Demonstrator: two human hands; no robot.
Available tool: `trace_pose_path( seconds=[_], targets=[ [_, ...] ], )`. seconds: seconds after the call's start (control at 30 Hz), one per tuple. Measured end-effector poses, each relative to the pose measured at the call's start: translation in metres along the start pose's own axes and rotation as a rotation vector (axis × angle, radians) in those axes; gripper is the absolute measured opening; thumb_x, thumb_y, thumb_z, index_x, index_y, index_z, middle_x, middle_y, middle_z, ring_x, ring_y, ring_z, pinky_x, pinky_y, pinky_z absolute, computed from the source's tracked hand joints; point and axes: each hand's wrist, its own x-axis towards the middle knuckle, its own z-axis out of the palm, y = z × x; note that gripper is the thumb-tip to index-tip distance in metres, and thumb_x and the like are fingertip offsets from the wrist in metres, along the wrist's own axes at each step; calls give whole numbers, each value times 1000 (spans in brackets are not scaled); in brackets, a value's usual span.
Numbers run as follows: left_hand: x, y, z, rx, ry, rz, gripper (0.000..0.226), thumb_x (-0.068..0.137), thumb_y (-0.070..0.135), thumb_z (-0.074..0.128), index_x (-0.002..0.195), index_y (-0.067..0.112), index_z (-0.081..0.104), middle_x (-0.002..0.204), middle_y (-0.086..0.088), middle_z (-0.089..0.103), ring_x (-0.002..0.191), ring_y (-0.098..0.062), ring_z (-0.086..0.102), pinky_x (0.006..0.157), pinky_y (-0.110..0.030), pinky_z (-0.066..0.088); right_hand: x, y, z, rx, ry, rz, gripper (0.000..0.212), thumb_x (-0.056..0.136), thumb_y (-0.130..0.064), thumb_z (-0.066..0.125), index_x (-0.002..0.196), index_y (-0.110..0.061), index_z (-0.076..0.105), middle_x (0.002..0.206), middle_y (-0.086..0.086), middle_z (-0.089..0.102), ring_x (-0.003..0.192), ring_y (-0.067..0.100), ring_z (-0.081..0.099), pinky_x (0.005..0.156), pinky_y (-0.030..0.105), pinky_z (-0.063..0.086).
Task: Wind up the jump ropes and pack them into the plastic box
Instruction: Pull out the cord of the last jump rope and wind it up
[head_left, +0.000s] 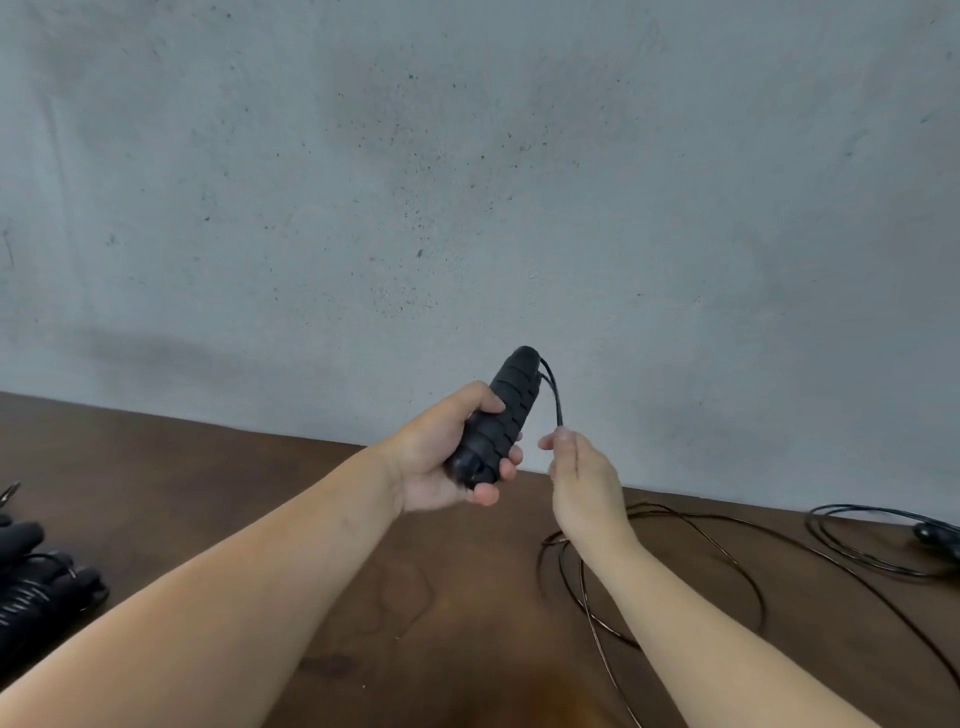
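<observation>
Black handles (493, 421) and cord (555, 402) in hands

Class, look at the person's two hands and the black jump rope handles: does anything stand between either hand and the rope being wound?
Nothing visible does. The left hand already grips the black handles, and the right hand pinches the cord beside them. The rest of the cord lies loose on the brown table. The plastic box is out of view.

Wound ropes (36, 577) — cut by left edge; far handle (935, 535) — cropped right.
</observation>
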Motion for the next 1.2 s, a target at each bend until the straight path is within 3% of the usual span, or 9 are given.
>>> trace_pose_path(
  seconds=[0.23, 0.33, 0.43, 0.53, 0.67, 0.77, 0.87, 1.03, 1.2],
  targets=[
    [19, -13, 3, 53, 266, 192, 39, 86, 29, 72, 106, -1, 58, 86, -16, 56, 56, -20, 48, 45, -29, 35, -9, -19, 12, 9, -394, 87, 29, 104, -25, 35, 89, -21, 59, 63, -3, 57, 38, 6, 50, 45, 19, 40],
    [23, -16, -3, 227, 283, 164, 47, 85, 37, 71, 115, 3, 57, 105, -24, 69, 53, -19, 49, 46, -27, 34, -20, -23, 16, -34, -535, 98, 23, 105, -28, 36, 95, -23, 56, 69, -3, 57, 45, 9, 52, 48, 21, 42],
    [25, -25, -9, 428, 281, 130, 53, 81, 36, 76, 122, 10, 55, 98, -16, 71, 62, -20, 61, 57, -31, 47, -24, -20, 12, -120, -601, 34, 24, 104, -27, 37, 88, -27, 56, 72, -6, 56, 62, 11, 52, 63, 29, 42],
    [29, -32, -14, 706, 319, 139, 48, 77, 33, 79, 117, 18, 58, 97, -5, 69, 78, -18, 65, 69, -28, 51, -28, -18, 5, -217, -651, -3, 23, 101, -26, 41, 88, -26, 60, 76, -8, 57, 68, 10, 53, 64, 27, 41],
    [25, -32, -35, 1067, 301, 170, 39, 72, 26, 79, 105, 17, 59, 81, 2, 60, 63, -14, 58, 59, -28, 50, -29, -17, -25, -473, -850, -48, 22, 95, -35, 52, 78, -30, 66, 70, -9, 58, 63, 9, 53, 59, 26, 40],
    [15, -34, -45, 1167, 194, 104, 41, 72, 23, 78, 109, 24, 59, 85, 0, 63, 64, -14, 59, 60, -30, 53, -14, -24, -53, -525, -821, -62, 22, 89, -45, 62, 82, -26, 71, 77, -4, 67, 71, 13, 60, 69, 31, 49],
    [7, -34, -29, 1226, 7, 76, 40, 73, 22, 76, 108, 32, 59, 91, -2, 69, 69, -14, 61, 62, -30, 52, 14, -37, -73, -438, -783, -85, 16, 81, -44, 75, 80, -28, 76, 80, -7, 73, 72, 7, 62, 76, 32, 52],
    [-8, -26, 9, 1210, -216, 36, 40, 77, 19, 75, 113, 30, 60, 92, -3, 71, 71, -15, 63, 66, -35, 54, 45, -52, -81, -206, -887, -61, 8, 74, -30, 83, 79, -26, 78, 70, -13, 67, 59, -2, 52, 61, 18, 38],
    [-18, -9, 14, 852, -264, 110, 56, 68, 18, 75, 122, 13, 61, 94, -7, 69, 73, -13, 65, 60, -27, 54, 50, -6, -66, 378, -813, 261, 13, 68, -17, 77, 80, -10, 78, 82, 11, 72, 68, 14, 58, 62, 26, 48]
  ],
)
